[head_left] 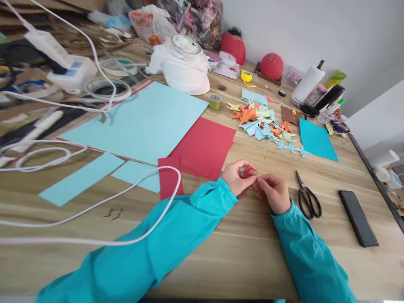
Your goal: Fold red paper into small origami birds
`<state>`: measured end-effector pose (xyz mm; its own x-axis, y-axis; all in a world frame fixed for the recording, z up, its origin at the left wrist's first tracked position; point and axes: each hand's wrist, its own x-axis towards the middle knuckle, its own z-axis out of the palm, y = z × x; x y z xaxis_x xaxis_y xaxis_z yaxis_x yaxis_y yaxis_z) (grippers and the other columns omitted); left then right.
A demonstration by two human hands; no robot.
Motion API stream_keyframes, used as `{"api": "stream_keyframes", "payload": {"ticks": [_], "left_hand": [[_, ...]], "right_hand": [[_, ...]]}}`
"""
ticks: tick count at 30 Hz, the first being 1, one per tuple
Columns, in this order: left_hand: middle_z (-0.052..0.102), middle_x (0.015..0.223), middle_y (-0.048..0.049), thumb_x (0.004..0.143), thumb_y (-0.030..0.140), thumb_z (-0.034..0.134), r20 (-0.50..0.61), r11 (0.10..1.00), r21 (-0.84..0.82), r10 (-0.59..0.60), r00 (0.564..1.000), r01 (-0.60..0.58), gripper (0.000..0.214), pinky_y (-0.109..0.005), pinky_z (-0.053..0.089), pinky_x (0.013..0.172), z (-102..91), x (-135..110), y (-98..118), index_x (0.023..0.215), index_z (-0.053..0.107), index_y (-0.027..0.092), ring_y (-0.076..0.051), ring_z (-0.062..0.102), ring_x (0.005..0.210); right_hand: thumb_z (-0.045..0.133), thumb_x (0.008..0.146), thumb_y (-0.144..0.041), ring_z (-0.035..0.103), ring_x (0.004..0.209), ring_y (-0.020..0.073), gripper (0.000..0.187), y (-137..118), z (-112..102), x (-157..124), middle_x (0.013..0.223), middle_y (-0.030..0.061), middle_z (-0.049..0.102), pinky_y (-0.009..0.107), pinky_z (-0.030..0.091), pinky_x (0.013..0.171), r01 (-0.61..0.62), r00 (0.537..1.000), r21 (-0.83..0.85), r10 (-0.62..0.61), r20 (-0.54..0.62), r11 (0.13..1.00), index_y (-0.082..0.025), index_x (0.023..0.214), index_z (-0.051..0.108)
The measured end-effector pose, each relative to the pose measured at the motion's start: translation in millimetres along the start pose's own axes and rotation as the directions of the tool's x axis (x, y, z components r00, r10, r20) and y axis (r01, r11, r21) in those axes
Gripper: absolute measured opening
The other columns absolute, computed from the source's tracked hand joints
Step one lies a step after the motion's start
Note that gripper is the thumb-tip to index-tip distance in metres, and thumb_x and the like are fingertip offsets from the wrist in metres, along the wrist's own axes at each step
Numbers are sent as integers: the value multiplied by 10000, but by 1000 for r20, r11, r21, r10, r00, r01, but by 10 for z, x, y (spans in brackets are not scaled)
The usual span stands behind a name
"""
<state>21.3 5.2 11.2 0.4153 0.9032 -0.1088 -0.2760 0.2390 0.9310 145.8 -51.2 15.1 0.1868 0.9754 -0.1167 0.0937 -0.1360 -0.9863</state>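
Both my hands meet over the wooden table [252,244], pinching a small folded piece of red paper [248,173]. My left hand [236,176] grips it from the left with closed fingers. From the right, my right hand [274,192] pinches the same piece. I wear teal sleeves. Red paper sheets [202,147] lie just left of my hands, partly over a large light blue sheet [139,122].
Black scissors [307,198] and a dark phone [357,218] lie right of my hands. A pile of folded paper figures [265,124] and a teal sheet [316,140] sit beyond. White cables [94,206] cross the left side. Clutter, a glass jar [184,46] and tape rolls fill the far edge.
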Motion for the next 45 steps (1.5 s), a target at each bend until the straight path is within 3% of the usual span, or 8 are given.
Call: {"api": "stream_keyframes", "payload": {"ticks": [7,12,23,45], "left_hand": [[590,560,41,543,115,681,-5,999,-8,-35,999,35,224,-214,489,422,-8,2,2,702,524,132,-108,581,422],[591,587,40,546,120,692,-18,1000,-11,-24,1000,24,228,-214,497,430,-8,14,0,704,528,132,-103,584,436],[593,646,21,590,174,689,25,991,91,92,995,-94,222,-217,515,480,-29,0,-61,752,541,140,-97,584,512],[574,646,30,594,224,711,48,999,39,26,999,-28,254,-241,521,503,-22,1,-31,763,540,142,-109,593,529]], "right_hand": [[619,733,-476,528,414,104,315,34,-6,-7,511,-8,583,213,421,391,72,997,-110,-71,10,991,-165,698,589],[618,723,-493,523,413,110,327,44,-11,5,501,-10,580,225,429,400,56,998,-69,-56,-7,996,-169,704,585],[634,715,-484,529,422,104,329,29,5,13,586,16,644,219,427,389,61,998,-31,-62,-15,998,-160,771,624],[530,797,-500,498,420,100,311,74,2,4,579,-17,560,229,397,398,116,993,-167,-115,17,979,-193,752,534]]}}
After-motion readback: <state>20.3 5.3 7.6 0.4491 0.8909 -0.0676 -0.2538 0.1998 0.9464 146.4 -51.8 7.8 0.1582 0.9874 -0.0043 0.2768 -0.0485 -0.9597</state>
